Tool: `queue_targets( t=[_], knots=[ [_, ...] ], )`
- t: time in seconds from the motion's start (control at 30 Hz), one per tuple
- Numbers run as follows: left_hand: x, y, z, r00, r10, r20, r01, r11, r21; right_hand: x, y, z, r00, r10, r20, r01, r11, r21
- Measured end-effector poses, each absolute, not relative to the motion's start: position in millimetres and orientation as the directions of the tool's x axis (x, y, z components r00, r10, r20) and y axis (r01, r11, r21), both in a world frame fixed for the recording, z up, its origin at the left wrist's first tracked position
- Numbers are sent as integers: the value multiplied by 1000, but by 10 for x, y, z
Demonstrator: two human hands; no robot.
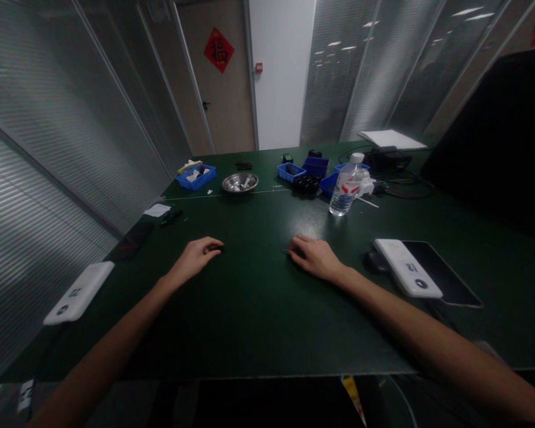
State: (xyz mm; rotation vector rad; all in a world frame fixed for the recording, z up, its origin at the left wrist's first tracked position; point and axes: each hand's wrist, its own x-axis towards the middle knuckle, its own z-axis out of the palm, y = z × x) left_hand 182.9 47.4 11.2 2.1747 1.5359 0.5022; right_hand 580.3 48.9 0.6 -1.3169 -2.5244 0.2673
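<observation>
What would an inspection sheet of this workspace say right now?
Surface: green table, dimly lit.
Job's things: dark piece in the left hand; thin piece at the right hand, mostly hidden.
Clutter: bottle, bowl, blue tray, left white device, right white device.
Hands: apart; left pinching, right curled.
Cables: dark cables, far right.
Surroundings: door with red sign; blinds left.

Red diamond sign (219,50) on the door (232,113) read 福; bottle label (349,187) and markings on two white devices (403,261) were illegible.
</observation>
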Motion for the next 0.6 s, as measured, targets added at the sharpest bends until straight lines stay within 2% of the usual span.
queue_targets(
  t=[0.17,0.23,0.4,0.6],
  knots=[
    [611,668,18,-49,993,109,904,-2,427,5801,489,5,-543,822,173,770,569,-289],
    [216,657,-47,-119,987,110,928,71,365,5801,488,11,-542,824,165,769,566,-298],
    [-222,563,-177,-147,977,153,951,98,292,5800,479,21,-535,830,156,772,556,-309],
    [-144,549,-224,-60,961,270,968,-10,250,5803,466,35,-541,827,151,770,560,-307]
  ],
)
